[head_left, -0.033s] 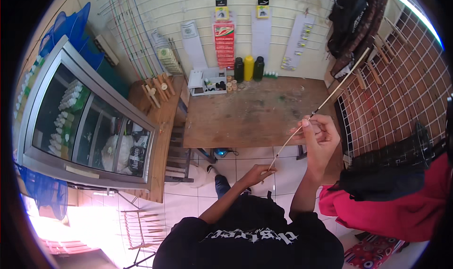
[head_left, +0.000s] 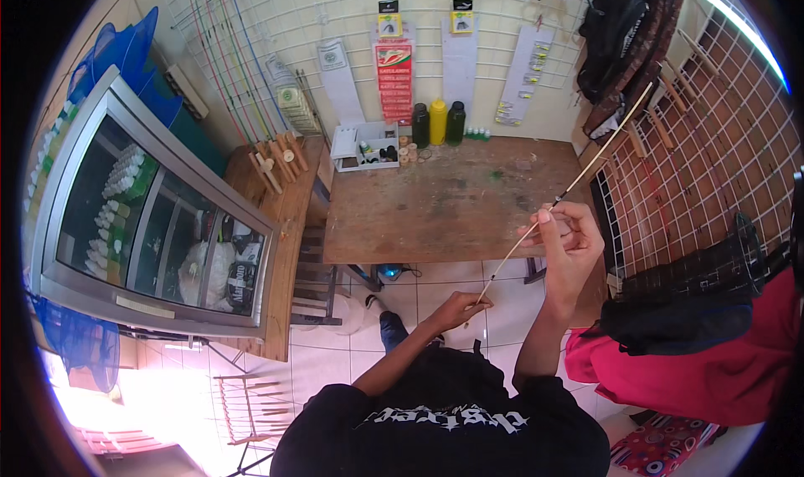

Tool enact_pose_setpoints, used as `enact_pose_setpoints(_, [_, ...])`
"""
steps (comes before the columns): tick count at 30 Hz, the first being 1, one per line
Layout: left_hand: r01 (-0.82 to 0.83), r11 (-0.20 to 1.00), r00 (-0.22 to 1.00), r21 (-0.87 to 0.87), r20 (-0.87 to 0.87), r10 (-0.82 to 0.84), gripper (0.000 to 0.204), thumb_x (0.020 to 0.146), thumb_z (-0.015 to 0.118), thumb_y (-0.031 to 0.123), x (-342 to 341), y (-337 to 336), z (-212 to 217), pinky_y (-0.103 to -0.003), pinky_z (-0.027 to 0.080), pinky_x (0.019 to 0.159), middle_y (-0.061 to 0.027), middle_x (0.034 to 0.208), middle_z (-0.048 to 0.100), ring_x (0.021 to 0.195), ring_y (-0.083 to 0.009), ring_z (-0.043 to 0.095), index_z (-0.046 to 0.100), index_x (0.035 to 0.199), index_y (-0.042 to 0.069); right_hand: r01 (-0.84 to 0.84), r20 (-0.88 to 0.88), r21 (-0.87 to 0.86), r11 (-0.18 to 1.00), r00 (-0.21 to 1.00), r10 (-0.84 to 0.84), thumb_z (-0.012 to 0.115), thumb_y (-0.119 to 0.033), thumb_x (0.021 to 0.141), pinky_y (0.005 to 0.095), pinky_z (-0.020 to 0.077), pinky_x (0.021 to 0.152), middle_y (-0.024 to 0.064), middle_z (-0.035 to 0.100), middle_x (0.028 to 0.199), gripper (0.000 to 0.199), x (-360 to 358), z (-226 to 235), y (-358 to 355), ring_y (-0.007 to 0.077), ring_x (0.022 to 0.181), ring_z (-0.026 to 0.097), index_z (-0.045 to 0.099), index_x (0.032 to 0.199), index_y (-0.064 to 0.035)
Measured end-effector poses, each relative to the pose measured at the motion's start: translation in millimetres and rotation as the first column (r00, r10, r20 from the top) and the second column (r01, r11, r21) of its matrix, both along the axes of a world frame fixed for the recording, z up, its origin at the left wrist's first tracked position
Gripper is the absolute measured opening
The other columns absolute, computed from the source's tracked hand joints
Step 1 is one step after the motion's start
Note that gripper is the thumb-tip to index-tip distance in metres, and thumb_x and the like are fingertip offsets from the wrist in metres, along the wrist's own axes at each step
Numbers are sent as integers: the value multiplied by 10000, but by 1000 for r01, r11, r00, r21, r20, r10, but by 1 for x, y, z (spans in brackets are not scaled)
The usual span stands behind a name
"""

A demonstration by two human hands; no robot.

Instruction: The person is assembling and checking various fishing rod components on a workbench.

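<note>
- I have my right grip point(head_left: 571, 238) pinched on the thin rod point(head_left: 492, 278).
- My left grip point(head_left: 456, 311) clamps its lower end.
- Tiled floor point(head_left: 423, 284) opens between that and the table point(head_left: 410, 221) edge.

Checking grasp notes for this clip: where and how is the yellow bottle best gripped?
Probably grip the yellow bottle by its narrower top, coming from above or the near side: it stands upright, and the dark bottles close on its left and right leave little room sideways.
</note>
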State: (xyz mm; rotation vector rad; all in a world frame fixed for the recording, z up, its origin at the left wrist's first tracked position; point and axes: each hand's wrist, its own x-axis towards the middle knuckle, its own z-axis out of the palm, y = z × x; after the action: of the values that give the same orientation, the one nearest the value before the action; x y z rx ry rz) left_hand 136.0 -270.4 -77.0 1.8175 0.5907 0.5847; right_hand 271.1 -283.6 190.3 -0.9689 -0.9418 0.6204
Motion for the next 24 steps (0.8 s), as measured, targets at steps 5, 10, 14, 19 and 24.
enact_pose_setpoints(5, [120, 987, 986, 103, 99, -130, 226, 926, 538, 170, 21, -1, 39, -346, 503, 755, -138, 923, 686, 837, -245, 670, 633, 1048, 5, 130, 49, 167, 977, 989, -140, 610, -70, 875, 277, 540, 671, 163, 617, 978, 368, 32, -5, -3, 181, 778, 635, 455, 1199, 10])
enact_pose_setpoints(10, [147, 987, 980, 60, 130, -153, 227, 907, 577, 178, 29, 24, 89, -310, 513, 758, -112, 930, 694, 829, -177, 679, 635, 1070, 31, -107, 92, 25, 994, 990, 105, 555, -181, 920, 306, 500, 824, 175, 487, 1270, 618, 47, -49, -23, 178, 983, 578, 216, 1420, -50])
enact_pose_setpoints(14, [112, 994, 993, -6, 47, -112, 239, 899, 590, 172, 28, 51, 161, -293, 518, 715, -122, 896, 696, 800, -144, 670, 626, 1061, 0, -365, 24, -273, 890, 922, 386, 519, -117, 915, 297, 412, 932, 100, 516, 1232, 494, 27, -140, -43, 170, 1086, 521, 331, 1367, -49])
enact_pose_setpoints(19, [70, 985, 976, -157, 217, -35, 215, 910, 581, 152, 27, 77, 235, -249, 529, 674, -108, 886, 697, 767, -125, 667, 607, 1060, 1, -234, 360, -472, 850, 828, 429, 455, -53, 933, 311, 457, 882, 133, 594, 1114, 304, -2, -220, -62, 184, 1004, 578, 455, 1232, 5])
enact_pose_setpoints(24, [37, 975, 980, -221, 199, 8, 258, 918, 562, 131, 14, 110, 305, -297, 576, 696, -173, 957, 678, 839, -221, 681, 558, 1135, -10, -244, 150, -456, 856, 927, 344, 451, -112, 962, 284, 494, 782, 134, 654, 966, 229, -27, -219, -51, 155, 875, 636, 532, 1140, 6])
